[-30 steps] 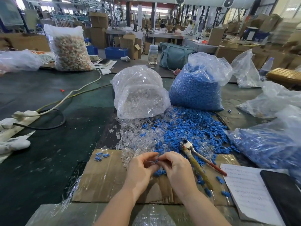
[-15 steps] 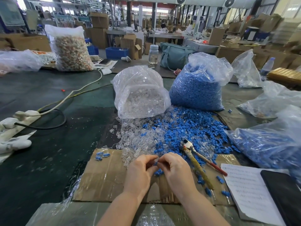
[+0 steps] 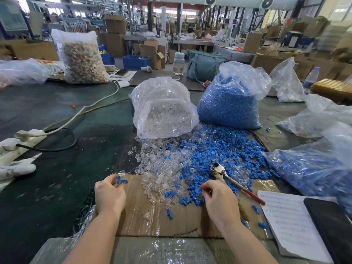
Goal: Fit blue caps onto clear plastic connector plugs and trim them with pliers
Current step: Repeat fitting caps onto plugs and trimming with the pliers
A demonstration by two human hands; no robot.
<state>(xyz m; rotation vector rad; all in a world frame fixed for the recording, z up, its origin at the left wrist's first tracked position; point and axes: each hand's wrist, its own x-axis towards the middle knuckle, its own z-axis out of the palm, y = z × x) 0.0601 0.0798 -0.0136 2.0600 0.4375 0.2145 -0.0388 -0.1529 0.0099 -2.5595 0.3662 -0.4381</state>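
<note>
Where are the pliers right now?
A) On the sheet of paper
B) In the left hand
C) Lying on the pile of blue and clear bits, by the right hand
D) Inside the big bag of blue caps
C: the pliers lie on the loose pile of parts, their head pointing away from the person, just beyond the right hand; the left hand is at a few blue pieces on the cardboard instead.

Paper sheet (image 3: 285, 221) bears print — perhaps handwriting — too blurred to read.
</note>
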